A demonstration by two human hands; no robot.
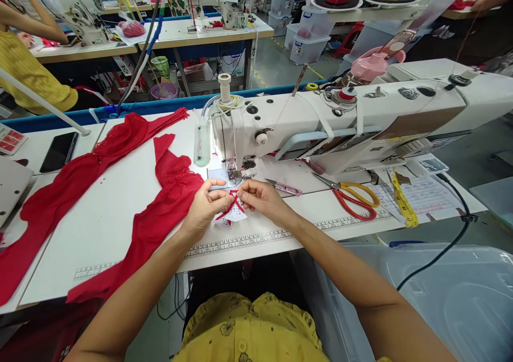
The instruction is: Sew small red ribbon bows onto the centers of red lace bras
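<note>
The left hand (205, 207) and right hand (264, 199) pinch a small white printed piece (239, 214) by its red trim, fingers narrowed on 2 sides of it. The fingertips cover part of its upper edge; the rest spreads below and between them, near the presser foot. Whether it touches the tabletop (92, 228) is hard to tell. The sewing machine (296, 122) runs off the right edge. Of 2 red cloths, 1 long cloth (60, 191) is cut off at left; the other cloth (172, 191) passes behind the left forearm. The clear plastic box (460, 298) at lower right is also cut off, its contents indistinct. Far back, a plastic bag (130, 28) holds something red.
</note>
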